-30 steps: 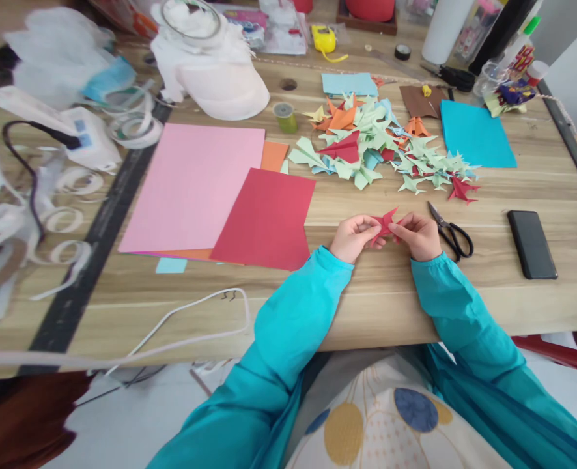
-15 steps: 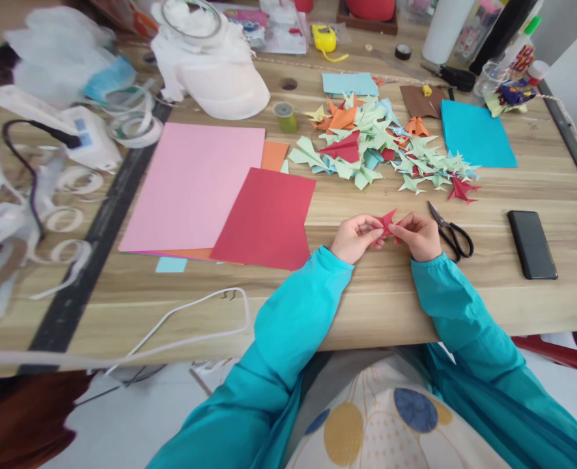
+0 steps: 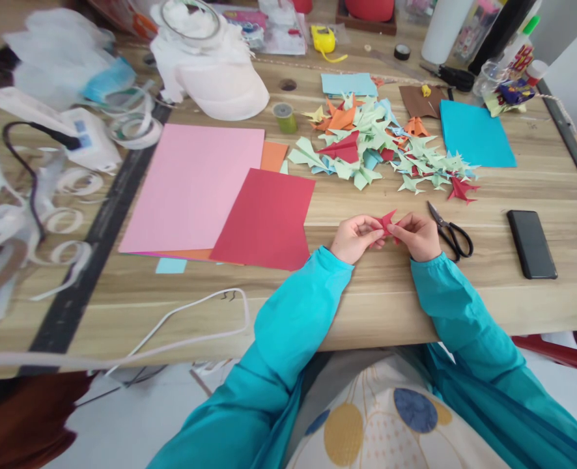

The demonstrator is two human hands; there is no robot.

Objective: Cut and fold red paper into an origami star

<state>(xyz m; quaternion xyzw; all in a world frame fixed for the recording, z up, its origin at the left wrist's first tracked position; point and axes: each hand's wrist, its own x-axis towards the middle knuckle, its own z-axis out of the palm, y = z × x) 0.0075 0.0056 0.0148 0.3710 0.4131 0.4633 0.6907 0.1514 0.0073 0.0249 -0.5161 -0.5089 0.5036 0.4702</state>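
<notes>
A small red folded paper piece point(image 3: 386, 221) sits between my two hands just above the wooden table point(image 3: 513, 189). My left hand point(image 3: 354, 238) pinches its left side with curled fingers. My right hand point(image 3: 419, 236) pinches its right side the same way. Both wrists rest on the table near its front edge. Part of the paper is hidden by my fingers. Black scissors point(image 3: 450, 229) lie just right of my right hand.
A pile of folded paper shapes point(image 3: 381, 150) lies beyond my hands. A red sheet point(image 3: 266, 218) and pink sheet point(image 3: 195, 185) lie to the left, a blue sheet point(image 3: 477, 133) and black phone point(image 3: 531, 243) to the right. Tape rolls point(image 3: 132, 124) and a white cap point(image 3: 220, 85) sit far left.
</notes>
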